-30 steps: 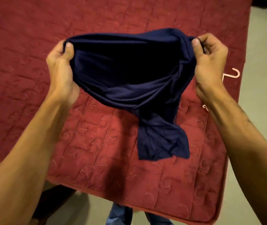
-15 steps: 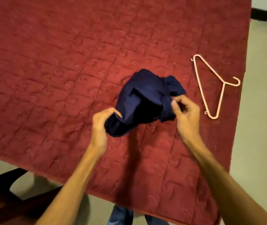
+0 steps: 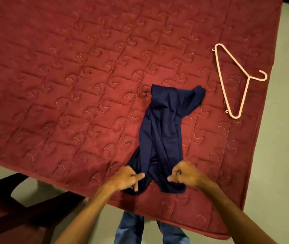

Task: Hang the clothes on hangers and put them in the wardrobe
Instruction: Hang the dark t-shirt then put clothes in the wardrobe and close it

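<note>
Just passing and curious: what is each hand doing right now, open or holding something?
Left hand: closed, pinching the near edge of the navy garment.
Right hand: closed, gripping the same garment's near edge.

The dark navy cloth garment (image 3: 161, 131), a second ago held up and spread between the hands, now lies drawn out lengthwise on the red quilted bedcover (image 3: 69, 85). The left hand (image 3: 124, 178) and right hand (image 3: 186, 175) have dropped to its near end, seemingly pinching the corners.

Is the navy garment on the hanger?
No. The navy garment lies crumpled on the quilt, left hand and right hand gripping its near end; the hanger lies bare.
</note>
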